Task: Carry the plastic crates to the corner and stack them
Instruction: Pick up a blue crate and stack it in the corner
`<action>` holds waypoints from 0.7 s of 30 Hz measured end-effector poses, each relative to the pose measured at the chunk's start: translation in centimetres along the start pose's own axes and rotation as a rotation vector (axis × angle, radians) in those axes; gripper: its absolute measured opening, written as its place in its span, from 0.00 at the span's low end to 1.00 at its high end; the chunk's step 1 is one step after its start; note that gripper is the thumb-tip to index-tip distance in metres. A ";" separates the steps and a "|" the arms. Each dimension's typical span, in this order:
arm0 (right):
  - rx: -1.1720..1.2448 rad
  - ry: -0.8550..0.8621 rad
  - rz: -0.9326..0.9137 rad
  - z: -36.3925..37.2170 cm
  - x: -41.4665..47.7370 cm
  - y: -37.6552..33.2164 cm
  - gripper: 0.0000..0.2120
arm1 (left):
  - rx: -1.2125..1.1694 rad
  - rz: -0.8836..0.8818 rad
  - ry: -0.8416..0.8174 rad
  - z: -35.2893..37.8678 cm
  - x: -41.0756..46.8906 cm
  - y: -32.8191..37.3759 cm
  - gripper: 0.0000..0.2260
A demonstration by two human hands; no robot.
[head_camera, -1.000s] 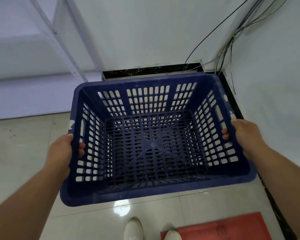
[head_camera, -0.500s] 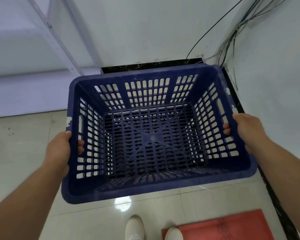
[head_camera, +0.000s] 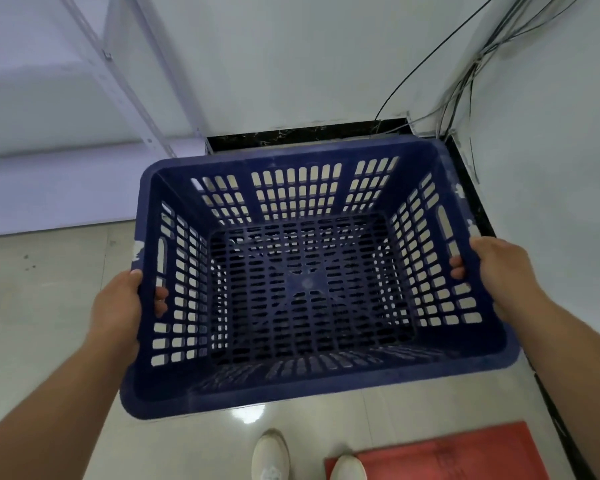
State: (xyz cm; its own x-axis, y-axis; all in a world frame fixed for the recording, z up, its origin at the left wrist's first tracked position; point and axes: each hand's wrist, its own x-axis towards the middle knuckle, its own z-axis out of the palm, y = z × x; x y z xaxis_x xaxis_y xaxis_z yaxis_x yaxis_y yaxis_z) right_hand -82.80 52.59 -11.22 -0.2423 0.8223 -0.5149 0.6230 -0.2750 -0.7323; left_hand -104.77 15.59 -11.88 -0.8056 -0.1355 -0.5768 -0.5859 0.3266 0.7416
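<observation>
Blue crate [head_camera: 309,278] hung over the corner floor [head_camera: 42,306]; my left hand [head_camera: 118,306] and right hand [head_camera: 499,268] gripped its side rims. I judged lowering came next.

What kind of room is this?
Probably a storeroom or utility corner: a metal shelving frame against bare white walls, loose cables running down the corner, and a blue plastic crate carried over the tiled floor.

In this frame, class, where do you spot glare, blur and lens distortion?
Head view: glare spot on the floor tile below the blue crate; slight motion blur on the crate's near rim and the forearms; wide-angle bending tilts the shelf post and walls.
</observation>
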 end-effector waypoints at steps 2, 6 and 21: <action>-0.016 0.000 -0.018 0.2 0.1 0.0 0.16 | -0.008 -0.008 -0.001 0.1 0.1 0.4 0.14; -0.013 0.004 -0.025 0.2 0.1 0.0 0.17 | 0.012 -0.016 -0.004 0.2 0.3 0.7 0.14; -0.005 0.028 -0.016 -0.2 -1.1 0.9 0.15 | 0.001 -0.018 -0.006 -0.2 -0.4 -1.1 0.15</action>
State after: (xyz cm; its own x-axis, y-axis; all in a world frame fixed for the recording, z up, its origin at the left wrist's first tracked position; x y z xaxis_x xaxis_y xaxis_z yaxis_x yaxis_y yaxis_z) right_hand -81.81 51.55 -11.20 -0.2313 0.8400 -0.4908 0.6227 -0.2598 -0.7381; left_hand -103.79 15.11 -12.37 -0.7945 -0.1354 -0.5920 -0.6000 0.3255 0.7308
